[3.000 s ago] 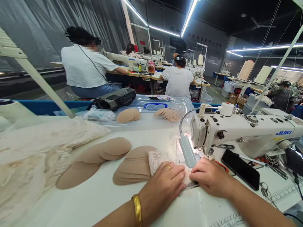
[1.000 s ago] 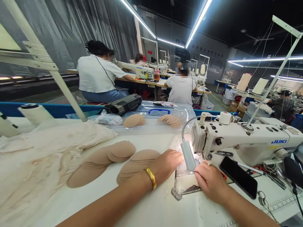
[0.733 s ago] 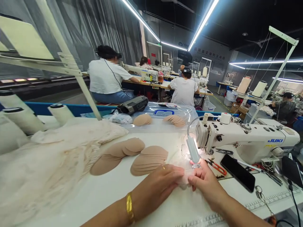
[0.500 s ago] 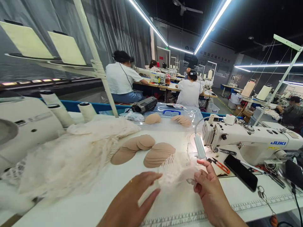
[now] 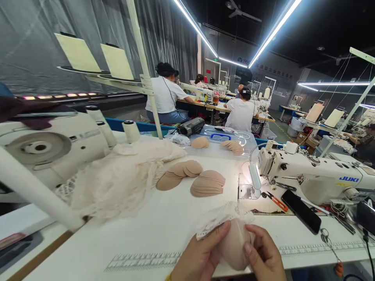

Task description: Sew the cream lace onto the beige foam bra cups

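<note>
A beige cup pad (image 5: 233,246) with white lace fabric (image 5: 215,218) around its upper edge is held between my two hands near the table's front edge. My left hand (image 5: 202,251) grips its left side, thumb on top. On the right side, my right hand (image 5: 262,251) pinches the pad and lace with thumb and fingers. Beyond them lie two fanned stacks of beige pads, one nearer (image 5: 208,184) and one farther left (image 5: 178,173). A heap of white lace fabric (image 5: 117,179) spreads across the table's left part.
A white sewing machine (image 5: 310,171) with a lit lamp (image 5: 254,175) stands at right. Near it lie orange-handled snips (image 5: 278,201), a black phone (image 5: 301,212) and keys. A plastic box lid (image 5: 219,137) carries more pads. Thread cones stand at left. People sit at machines farther back.
My hands have come together nearer the table's front edge. My left hand, previously apart from the fabric, now grips the pad and lace. The view has turned left.
</note>
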The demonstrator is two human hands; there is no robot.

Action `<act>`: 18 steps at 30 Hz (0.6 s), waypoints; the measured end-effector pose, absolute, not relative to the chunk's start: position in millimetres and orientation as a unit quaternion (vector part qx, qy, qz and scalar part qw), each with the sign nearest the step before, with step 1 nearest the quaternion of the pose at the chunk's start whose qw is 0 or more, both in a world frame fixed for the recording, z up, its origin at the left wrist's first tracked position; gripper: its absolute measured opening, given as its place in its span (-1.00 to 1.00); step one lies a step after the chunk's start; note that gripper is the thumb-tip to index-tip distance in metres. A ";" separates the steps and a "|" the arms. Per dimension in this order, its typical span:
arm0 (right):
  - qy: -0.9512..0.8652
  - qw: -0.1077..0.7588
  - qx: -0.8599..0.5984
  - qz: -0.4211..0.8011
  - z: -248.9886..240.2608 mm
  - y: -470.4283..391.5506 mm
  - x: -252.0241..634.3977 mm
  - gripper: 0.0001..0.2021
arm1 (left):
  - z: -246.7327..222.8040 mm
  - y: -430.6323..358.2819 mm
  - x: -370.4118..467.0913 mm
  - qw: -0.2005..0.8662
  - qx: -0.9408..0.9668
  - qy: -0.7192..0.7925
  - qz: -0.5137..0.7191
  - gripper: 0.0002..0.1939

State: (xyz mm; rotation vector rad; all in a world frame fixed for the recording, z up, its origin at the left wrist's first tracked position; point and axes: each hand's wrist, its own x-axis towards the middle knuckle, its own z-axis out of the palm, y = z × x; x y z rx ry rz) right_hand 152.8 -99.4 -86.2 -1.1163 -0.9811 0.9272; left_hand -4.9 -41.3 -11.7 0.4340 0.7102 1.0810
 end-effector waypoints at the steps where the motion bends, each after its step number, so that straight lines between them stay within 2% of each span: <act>1: -0.416 0.643 -0.492 0.415 -85.0 -95.9 154.8 -0.50 | -12.4 -42.7 -3.0 0.777 0.193 0.327 0.503 -0.40; 5: -0.367 0.655 -0.474 0.460 -87.0 -86.2 156.1 -0.42 | -13.3 -43.8 1.9 0.766 0.180 0.329 0.521 -0.33; 13: -0.311 0.694 -0.441 0.477 -93.5 -78.6 152.5 -0.36 | -17.1 -39.3 6.0 0.774 0.164 0.333 0.512 -0.56; 18: -0.287 0.708 -0.430 0.482 -93.7 -76.6 151.0 -0.34 | -16.5 -41.3 8.7 0.777 0.205 0.317 0.504 -0.57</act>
